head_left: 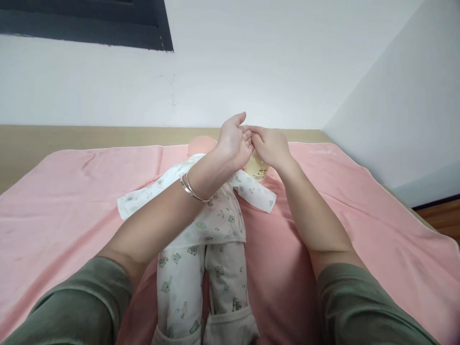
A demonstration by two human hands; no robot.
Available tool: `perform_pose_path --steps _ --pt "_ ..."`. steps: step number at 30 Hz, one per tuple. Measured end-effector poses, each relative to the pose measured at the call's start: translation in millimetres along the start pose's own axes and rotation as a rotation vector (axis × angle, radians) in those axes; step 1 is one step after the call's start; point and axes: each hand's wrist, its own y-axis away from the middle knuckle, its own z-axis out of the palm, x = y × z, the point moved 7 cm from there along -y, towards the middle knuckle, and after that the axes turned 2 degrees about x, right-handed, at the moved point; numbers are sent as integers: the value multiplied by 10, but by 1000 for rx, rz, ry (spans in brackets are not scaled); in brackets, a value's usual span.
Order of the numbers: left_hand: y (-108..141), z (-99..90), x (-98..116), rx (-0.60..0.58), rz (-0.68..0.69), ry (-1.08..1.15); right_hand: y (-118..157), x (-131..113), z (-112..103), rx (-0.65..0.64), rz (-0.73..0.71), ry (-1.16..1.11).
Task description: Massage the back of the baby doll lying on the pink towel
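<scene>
A doll (219, 227) lies already dressed toward six o'clock. At twelve, the left hand (233, 140), fingers half-curled, palm bare, meets the right hand (272, 146), fingers bent near a bottle (256, 170), hold unclear.

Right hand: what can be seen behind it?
Part of a yellowish container with dark print; the right hand covers its top, which cannot be seen.

Left hand (235, 143), palm up (thumb (238, 118) raised), right hand (272, 146) curled against it, forearms (314, 215) extended.
</scene>
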Motion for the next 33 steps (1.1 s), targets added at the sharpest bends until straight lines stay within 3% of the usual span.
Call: perform_pose_path --steps 5,8,13,19,23,30,33 --pt "294 -65 35 -220 -322 265 -48 31 4 6 152 82" --pt "515 -251 102 -301 -397 363 -56 30 28 -17 304 125" --pt "803 -808 314 -236 -453 425 -45 19 42 -21 390 149" --pt "1130 -1233 712 -48 -613 918 -35 66 56 -34 449 178" --pt "1290 -1324 861 15 -707 1157 -44 42 29 -38 454 189" --pt "1330 -1429 982 12 -625 1198 -25 10 -29 -65 471 94" --pt "1410 -1368 988 -40 -675 1169 -43 -36 -109 -28 394 36"
